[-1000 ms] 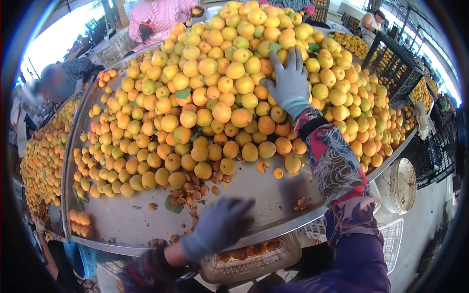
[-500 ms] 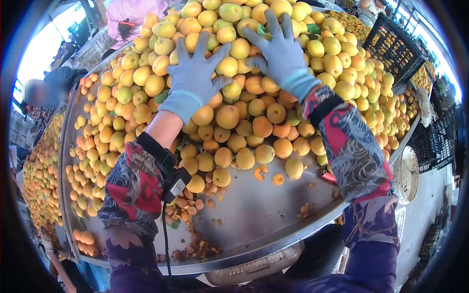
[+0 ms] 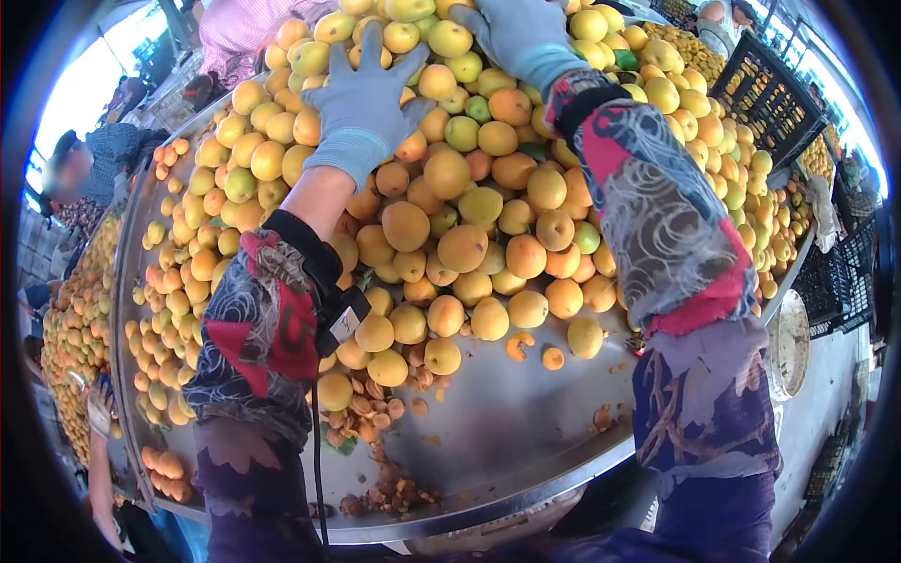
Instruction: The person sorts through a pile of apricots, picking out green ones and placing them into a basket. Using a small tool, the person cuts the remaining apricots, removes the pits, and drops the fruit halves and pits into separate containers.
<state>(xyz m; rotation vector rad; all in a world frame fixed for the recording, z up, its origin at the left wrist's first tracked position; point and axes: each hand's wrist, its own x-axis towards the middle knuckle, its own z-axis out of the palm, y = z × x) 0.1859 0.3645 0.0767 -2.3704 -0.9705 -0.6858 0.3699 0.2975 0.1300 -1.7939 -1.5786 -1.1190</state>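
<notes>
Big heap of yellow-orange fruit [image 3: 463, 249], a few greenish, banked high on a metal table [image 3: 535, 413] and sloping down toward the worker. Left hand [image 3: 361, 108], gloved in grey, lies on the upper slope: fingers spread wide, back of the glove upward, fruit against the fingers, none seen gripped. Right hand [image 3: 527, 36], same glove, up near the crest and partly cut off at the top of view; thumb side stretched out over the fruit, but whether its fingers close on any, I cannot tell. Patterned sleeves on both arms; a dark cable [image 3: 319, 469] hangs by the left forearm. Lower edge of heap: two torn fruit pieces [image 3: 519, 346] on bare metal, brown pits [image 3: 364, 405] clustered left of them, more scraps near the table's rim. Black crate [image 3: 770, 101] tilted on the far right side, pale bucket [image 3: 790, 345] below it. Person in pink [image 3: 246, 36] across the heap. Far left, another worker's gloved hand [image 3: 100, 408] beside a second fruit bank [image 3: 80, 328].
</notes>
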